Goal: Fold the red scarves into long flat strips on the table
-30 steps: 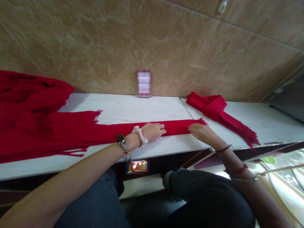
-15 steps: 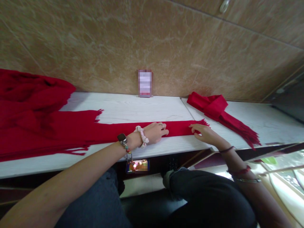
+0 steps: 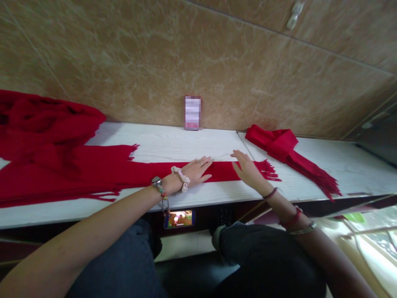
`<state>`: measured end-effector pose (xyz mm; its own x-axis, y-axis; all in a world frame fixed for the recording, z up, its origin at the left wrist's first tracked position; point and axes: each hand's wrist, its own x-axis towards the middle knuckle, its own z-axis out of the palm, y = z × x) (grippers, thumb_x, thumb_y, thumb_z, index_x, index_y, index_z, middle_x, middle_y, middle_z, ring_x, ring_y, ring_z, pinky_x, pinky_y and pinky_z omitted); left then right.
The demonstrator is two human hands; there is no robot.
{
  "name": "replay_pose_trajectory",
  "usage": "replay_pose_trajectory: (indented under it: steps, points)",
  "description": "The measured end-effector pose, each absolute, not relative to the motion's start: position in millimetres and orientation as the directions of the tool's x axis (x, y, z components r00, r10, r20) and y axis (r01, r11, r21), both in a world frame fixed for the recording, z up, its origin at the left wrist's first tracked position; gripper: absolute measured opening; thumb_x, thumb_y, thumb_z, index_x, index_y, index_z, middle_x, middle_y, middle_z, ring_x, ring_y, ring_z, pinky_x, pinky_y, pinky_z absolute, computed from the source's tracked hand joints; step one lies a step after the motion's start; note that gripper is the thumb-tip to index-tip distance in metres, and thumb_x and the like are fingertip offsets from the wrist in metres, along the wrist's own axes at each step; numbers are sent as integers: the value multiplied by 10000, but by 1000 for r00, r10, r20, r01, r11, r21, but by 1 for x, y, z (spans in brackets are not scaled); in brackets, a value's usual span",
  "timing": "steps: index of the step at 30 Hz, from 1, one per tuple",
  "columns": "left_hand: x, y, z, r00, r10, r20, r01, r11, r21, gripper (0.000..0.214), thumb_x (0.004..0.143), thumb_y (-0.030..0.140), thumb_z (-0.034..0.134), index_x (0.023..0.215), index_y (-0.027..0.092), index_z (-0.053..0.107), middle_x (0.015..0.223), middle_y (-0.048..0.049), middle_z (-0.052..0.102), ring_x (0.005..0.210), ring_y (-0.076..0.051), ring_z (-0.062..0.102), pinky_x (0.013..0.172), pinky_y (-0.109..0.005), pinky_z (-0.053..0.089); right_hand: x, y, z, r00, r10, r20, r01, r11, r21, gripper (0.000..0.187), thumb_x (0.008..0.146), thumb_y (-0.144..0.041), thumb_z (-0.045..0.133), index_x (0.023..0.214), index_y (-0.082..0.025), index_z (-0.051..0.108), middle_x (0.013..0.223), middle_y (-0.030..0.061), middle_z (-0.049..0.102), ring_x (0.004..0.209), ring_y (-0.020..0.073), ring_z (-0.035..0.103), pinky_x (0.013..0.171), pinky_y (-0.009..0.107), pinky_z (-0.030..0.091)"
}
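A long red scarf [image 3: 145, 171] lies stretched flat along the white table [image 3: 173, 142], with a fringed end at the right. My left hand [image 3: 195, 170] lies flat on the scarf near its middle, fingers stretched out. My right hand [image 3: 248, 167] rests open on the scarf just left of the fringe, fingers spread toward the wall. Both hands hold nothing.
A heap of red scarves [image 3: 40, 136] covers the table's left end. A folded red scarf [image 3: 285, 147] with fringe lies at the right. A small card [image 3: 192, 112] leans on the tiled wall. A phone [image 3: 179, 218] sits under the table edge above my knees.
My right hand has let go of the fringed end and slid left along the scarf, now flat and open. My left hand stayed on the scarf, flattening slightly.
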<state>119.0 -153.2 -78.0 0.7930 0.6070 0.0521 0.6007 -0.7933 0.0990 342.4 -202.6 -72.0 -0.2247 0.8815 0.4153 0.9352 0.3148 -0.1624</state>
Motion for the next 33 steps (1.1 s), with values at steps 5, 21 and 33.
replay_pose_trajectory:
  steps: [5,21,33]
  points:
    - [115,-155,-87,782,623,-20,624,-780,48,568,905,419,246,1378,105,223,1437,-114,234,1332,-185,164,1070,-345,140,330,-204,-89,-397,909,127,917,397,22,459,904,-293,248,1352,-219,319,1420,73,312,1301,243,260,994,525,271]
    - [37,-163,-66,530,847,27,847,-529,-45,621,887,493,274,1369,103,260,1443,-126,210,1336,-255,135,1061,-443,162,400,-193,-67,25,946,324,999,-12,-43,445,863,-235,314,1270,-90,421,1373,212,341,1277,331,274,983,593,231]
    - [-23,-155,-83,501,865,32,864,-498,-76,532,918,373,271,1344,55,297,1419,-153,264,1323,-241,183,1056,-343,217,183,-181,-90,-698,684,212,688,723,-64,441,913,-327,295,1304,-151,401,1370,124,386,1265,245,325,1007,498,275]
